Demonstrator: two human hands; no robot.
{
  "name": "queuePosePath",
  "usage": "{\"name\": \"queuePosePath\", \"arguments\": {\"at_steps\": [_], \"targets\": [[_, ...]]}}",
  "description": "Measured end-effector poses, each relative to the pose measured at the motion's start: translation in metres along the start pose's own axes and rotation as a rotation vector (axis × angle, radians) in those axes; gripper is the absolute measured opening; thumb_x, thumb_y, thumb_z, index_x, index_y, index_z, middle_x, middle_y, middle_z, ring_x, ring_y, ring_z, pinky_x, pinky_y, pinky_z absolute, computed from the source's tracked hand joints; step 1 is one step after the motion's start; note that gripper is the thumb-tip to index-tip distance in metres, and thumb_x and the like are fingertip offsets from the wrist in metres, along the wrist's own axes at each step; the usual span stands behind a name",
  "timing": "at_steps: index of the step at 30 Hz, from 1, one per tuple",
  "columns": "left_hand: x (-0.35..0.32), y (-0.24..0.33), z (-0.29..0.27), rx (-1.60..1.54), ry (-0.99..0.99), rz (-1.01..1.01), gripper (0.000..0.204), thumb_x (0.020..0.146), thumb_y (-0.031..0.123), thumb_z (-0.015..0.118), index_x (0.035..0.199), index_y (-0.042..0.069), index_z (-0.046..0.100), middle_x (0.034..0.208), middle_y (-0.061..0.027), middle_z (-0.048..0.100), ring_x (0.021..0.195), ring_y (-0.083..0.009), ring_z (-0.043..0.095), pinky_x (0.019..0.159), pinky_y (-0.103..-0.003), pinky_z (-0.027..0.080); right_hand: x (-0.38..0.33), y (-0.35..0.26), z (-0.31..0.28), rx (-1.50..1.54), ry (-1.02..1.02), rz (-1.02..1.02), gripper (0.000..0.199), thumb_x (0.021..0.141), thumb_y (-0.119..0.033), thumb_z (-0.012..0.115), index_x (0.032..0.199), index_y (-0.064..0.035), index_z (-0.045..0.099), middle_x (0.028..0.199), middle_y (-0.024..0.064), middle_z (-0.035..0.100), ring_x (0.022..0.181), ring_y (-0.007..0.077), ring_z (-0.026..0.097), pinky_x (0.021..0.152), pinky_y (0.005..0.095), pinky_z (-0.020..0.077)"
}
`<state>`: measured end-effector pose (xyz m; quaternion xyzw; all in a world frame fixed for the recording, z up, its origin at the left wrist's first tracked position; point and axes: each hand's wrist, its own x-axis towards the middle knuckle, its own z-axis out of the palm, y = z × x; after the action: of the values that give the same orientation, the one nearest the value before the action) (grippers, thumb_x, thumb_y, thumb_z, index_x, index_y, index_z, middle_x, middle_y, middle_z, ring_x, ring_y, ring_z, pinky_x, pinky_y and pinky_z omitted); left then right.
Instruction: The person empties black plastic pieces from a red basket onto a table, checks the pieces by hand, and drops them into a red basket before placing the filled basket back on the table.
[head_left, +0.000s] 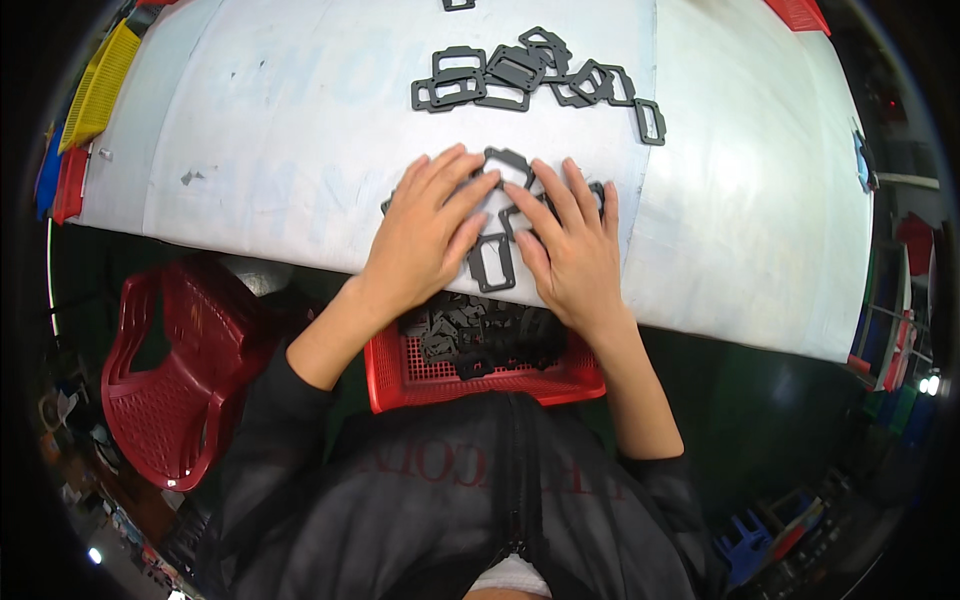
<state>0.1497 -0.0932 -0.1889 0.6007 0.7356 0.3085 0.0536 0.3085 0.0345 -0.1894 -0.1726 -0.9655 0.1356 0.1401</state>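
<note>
My left hand point(425, 225) lies over several black rectangular frames near the front edge of the white table, fingers stretched out and apart. Beside it, my right hand point(575, 240) rests on the same group with its fingers spread. One black frame point(512, 158) shows between my fingertips. Another black frame point(492, 264) lies between my two thumbs, close to the table edge. Parts of further frames are hidden under both palms. Farther off, a loose heap of similar black frames point(515, 70) overlaps on the table.
A red plastic basket point(480, 385) filled with black parts point(485, 335) stands below the table edge, in front of my body. To the left is a dark red plastic chair point(185, 360). A yellow basket point(105, 85) and a red bin point(70, 185) are at the table's left end.
</note>
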Motion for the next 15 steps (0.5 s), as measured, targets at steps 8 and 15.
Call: {"name": "queuePosePath", "arguments": {"at_steps": [8,15], "targets": [[-0.050,0.048,0.001,-0.478,0.041,-0.010,0.028,0.077,-0.005,0.062,0.104,-0.001,0.067,0.110,-0.0161,0.059,0.108,-0.0349,0.058,0.091,-0.042,0.048,-0.071,-0.044,-0.024,0.311,0.010,-0.013,0.028,0.079,-0.019,0.070,0.106,-0.0113,0.068,0.112,0.0067,0.062,0.109,0.0273,0.057,0.099,0.0465,0.0366],[0.047,-0.026,-0.027,-0.017,0.334,0.048,0.034,0.078,0.002,0.067,0.112,0.003,0.066,0.112,-0.0121,0.062,0.104,-0.0308,0.056,0.086,-0.038,0.048,0.084,0.027,-0.011,0.182,0.358,-0.140,0.029,0.080,-0.010,0.069,0.109,-0.0088,0.065,0.108,0.0061,0.063,0.093,0.0240,0.058,0.077,0.0325,0.0469]]}}
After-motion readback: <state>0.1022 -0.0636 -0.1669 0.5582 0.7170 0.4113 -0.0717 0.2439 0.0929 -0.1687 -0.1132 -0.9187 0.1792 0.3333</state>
